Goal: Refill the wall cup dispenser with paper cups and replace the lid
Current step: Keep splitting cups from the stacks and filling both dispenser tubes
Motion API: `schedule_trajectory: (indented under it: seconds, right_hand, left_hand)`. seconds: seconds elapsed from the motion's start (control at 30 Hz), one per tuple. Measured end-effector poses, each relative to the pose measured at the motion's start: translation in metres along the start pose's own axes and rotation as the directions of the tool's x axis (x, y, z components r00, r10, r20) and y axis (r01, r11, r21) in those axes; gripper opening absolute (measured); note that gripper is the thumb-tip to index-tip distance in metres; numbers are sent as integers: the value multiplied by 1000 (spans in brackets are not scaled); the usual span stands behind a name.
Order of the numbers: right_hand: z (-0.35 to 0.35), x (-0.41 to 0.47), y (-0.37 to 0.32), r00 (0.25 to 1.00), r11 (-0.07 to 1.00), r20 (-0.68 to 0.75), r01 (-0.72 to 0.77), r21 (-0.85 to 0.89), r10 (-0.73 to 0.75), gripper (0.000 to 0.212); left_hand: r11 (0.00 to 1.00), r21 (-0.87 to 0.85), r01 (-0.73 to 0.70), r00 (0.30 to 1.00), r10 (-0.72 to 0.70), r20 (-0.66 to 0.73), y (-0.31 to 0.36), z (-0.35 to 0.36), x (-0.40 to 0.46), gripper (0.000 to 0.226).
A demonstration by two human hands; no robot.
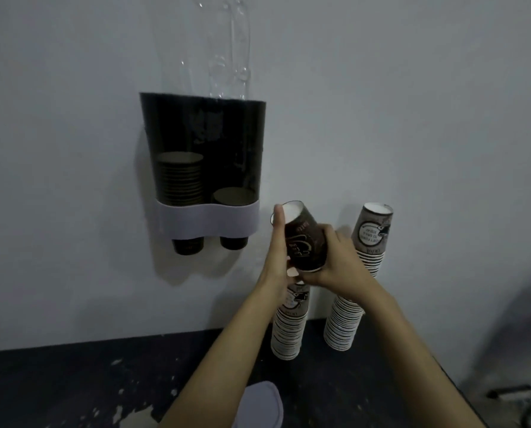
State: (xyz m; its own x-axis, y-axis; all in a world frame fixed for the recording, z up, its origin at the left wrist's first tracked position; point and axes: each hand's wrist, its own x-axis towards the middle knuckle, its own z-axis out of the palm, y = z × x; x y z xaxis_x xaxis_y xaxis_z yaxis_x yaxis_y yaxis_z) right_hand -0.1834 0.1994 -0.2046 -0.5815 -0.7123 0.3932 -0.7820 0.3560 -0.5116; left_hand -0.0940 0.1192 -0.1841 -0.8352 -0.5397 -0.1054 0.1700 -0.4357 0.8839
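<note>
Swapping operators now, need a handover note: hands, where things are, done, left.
Left hand and right hand both grip one dark paper cup, right of the wall dispenser.
Dispenser: left column partly filled, right column low, top open.
Two cup stacks stand on the dark counter against the wall; white lid lies on the counter.
Left: load cups, refit lid.

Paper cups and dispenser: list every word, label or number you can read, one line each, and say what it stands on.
Held cup, gripped by left hand and right hand: upside-down dark lettering, too blurred to read.
Right cup stack: oval emblem with upside-down words, too small and blurred to read.
Left cup stack: similar emblem, unreadable.
Dispenser: no readable text.
</note>
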Motion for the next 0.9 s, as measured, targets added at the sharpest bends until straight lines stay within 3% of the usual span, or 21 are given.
schedule_trajectory:
  seconds: [0.07,0.13,0.23,0.33,0.47,0.53,0.63,0.77,0.9]
  right_hand:
    - [-17,-5,-16,998,990,49,45,-132,-39,89]
    - [-35,-9,-32,995,990,53,91,-105,-86,94]
    - [-57,-16,-58,990,969,-86,129,209,-113,102]
    - [-57,-21,-85,986,844,-143,144,517,-80,93]
    - [-54,-24,-115,988,827,-113,152,541,-108,78]
    - [-72,-15,-138,975,812,-190,204,547,-117,76]
    - [-102,15,-175,939,706,-335,284,649,-70,73]
    - [-114,76,-233,886,873,-454,290,393,-90,78]
    - [-92,121,-267,920,970,-324,242,24,-221,87]
  left_hand:
    - [991,-78,112,990,-105,91,14,-7,-13,65]
    - [958,-230,172,977,-135,165,22,-18,-21,67]
    - [851,-478,218,954,-81,290,35,-28,-42,70]
    - [753,-617,228,940,-5,340,47,-28,-60,70]
    - [820,-551,156,966,-10,259,59,-40,-68,65]
    - [859,-501,107,986,-29,162,67,-54,-70,54]
    - [869,-492,43,997,-65,-28,70,-81,-73,51]
    - [877,-481,-12,983,-79,-168,64,-110,-76,57]
    - [871,-491,14,970,-132,-206,57,-126,-75,56]
